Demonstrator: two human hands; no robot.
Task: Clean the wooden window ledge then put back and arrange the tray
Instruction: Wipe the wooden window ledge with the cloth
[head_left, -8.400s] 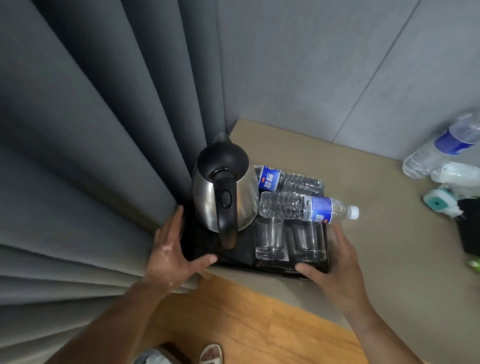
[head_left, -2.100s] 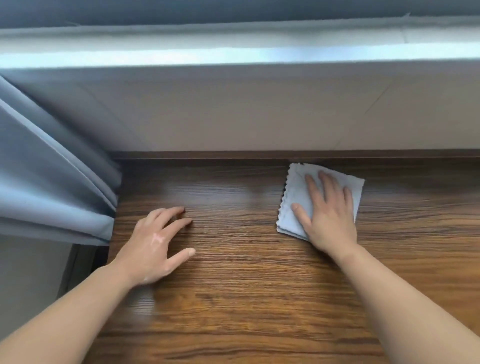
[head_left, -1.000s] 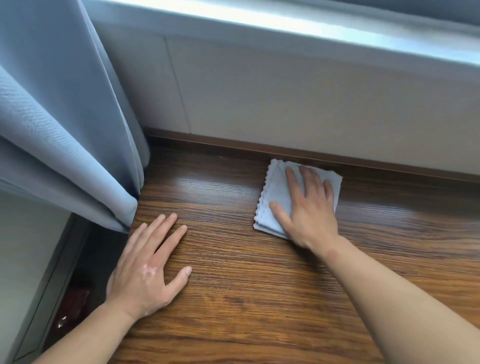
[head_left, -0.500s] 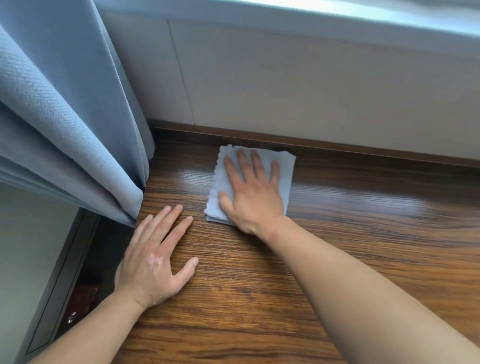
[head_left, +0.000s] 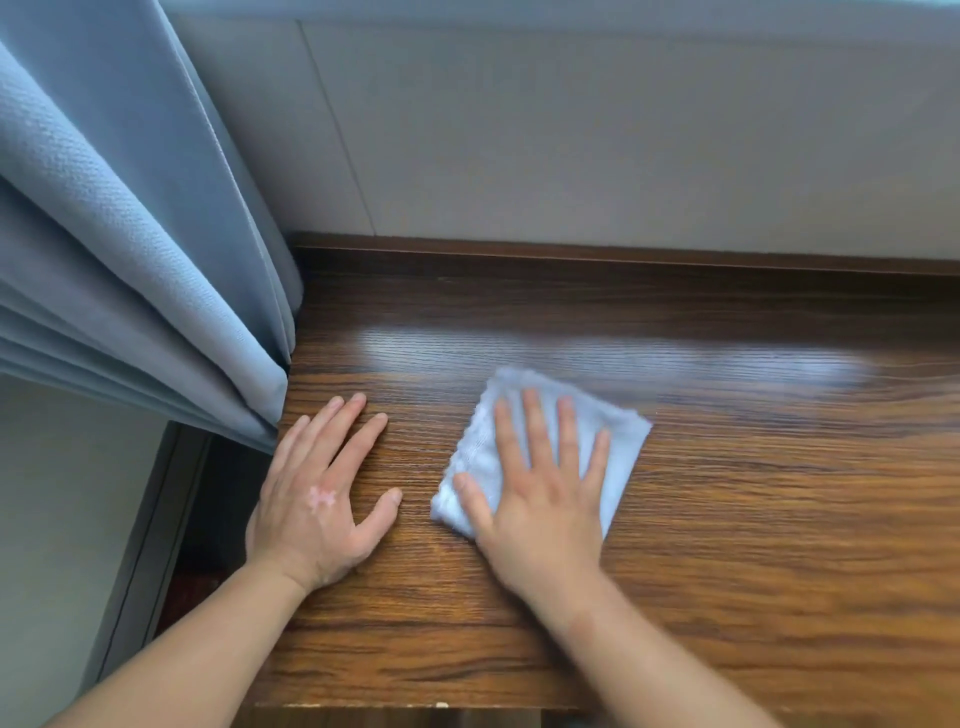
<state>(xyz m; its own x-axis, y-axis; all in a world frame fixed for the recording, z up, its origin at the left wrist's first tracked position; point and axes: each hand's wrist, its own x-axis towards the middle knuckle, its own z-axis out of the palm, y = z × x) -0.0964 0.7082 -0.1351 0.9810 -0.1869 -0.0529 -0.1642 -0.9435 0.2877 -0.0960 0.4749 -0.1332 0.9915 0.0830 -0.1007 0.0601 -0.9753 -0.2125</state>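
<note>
Grained wooden ledge (head_left: 727, 519); right hand (head_left: 540, 499) flat on soft folded cloth (head_left: 618, 447).

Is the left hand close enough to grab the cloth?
Probably yes. The left hand lies flat on the ledge right beside the cloth, with only bare wood between them. The right hand presses on the cloth, though, covering much of it.

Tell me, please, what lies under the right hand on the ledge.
A pale blue cloth lies flat under the right hand, on the wooden ledge. The hand covers the cloth's middle, and the wood beneath the cloth cannot be seen.
</note>
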